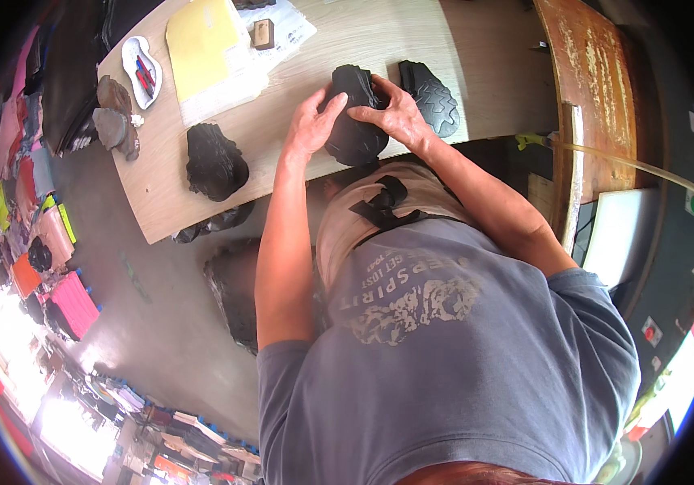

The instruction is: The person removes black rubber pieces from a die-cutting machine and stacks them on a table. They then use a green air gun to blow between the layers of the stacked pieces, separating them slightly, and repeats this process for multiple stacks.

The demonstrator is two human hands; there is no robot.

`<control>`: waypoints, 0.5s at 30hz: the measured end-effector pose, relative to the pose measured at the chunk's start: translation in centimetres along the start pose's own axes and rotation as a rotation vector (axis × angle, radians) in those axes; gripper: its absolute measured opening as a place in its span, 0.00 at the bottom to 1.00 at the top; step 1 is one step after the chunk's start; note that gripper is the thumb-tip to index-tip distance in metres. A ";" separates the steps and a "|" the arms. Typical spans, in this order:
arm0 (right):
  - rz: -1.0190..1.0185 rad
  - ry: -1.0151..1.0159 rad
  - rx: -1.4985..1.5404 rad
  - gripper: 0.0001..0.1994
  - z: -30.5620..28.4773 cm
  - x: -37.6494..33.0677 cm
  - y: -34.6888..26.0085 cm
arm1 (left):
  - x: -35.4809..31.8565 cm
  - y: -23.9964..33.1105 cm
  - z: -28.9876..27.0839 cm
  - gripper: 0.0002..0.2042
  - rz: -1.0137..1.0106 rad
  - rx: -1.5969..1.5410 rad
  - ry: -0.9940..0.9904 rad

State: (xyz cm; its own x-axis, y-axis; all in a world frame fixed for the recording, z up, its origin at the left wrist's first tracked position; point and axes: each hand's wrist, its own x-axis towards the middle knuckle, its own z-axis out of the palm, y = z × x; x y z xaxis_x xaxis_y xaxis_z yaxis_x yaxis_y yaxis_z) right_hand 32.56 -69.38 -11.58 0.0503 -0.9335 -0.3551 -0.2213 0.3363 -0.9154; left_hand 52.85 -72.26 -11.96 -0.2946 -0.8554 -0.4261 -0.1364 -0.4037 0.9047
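Note:
Both my hands are on a stack of black, rounded, shoe-part-like pieces (357,143) near the front edge of the table. My left hand (313,126) closes on its left side, the thumb lying along the upper face. On the right side, my right hand (395,115) grips it with the thumb across the top and the fingers round the far edge. Just right of it lies another black stack (434,99), whose top piece has a raised wavy pattern. A third black stack (215,163) sits to the left, close to the table's edge. The undersides of the stacks are hidden.
On the pale wooden table (282,97) lie yellow and white papers (201,48) with a small brown block (263,34). A white tray with pens (141,73) and brown lumps (116,117) stand at the left. A worn wooden board (598,89) rises at the right.

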 end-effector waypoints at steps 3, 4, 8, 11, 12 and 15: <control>-0.010 0.049 -0.037 0.44 -2.2 0.7 1.5 | 0.7 -0.1 0.3 0.35 0.020 0.109 0.033; -0.079 0.173 -0.097 0.43 -3.7 1.1 2.2 | 0.8 -0.2 0.4 0.35 0.018 0.133 0.032; 0.008 0.430 -0.789 0.42 -9.9 2.2 5.1 | 1.2 -0.7 0.4 0.35 0.055 0.246 0.131; 0.290 0.100 -0.670 0.46 -12.2 3.3 6.4 | 0.9 -1.1 0.5 0.34 0.128 0.212 0.276; 0.272 0.060 -0.657 0.46 -12.5 3.5 6.5 | 0.7 -1.1 0.6 0.33 0.133 0.161 0.327; 0.325 -0.010 -0.648 0.45 -12.7 4.0 6.2 | -0.9 -1.0 1.0 0.30 0.219 -0.043 0.419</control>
State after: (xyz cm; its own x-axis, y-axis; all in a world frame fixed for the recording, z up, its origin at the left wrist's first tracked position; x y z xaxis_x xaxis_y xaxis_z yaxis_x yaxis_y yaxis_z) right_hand 19.00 -72.58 -16.23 -0.1080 -0.7964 -0.5950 -0.7590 0.4526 -0.4680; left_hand 52.28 -70.78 -12.50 0.0963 -0.9755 -0.1979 -0.0717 -0.2051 0.9761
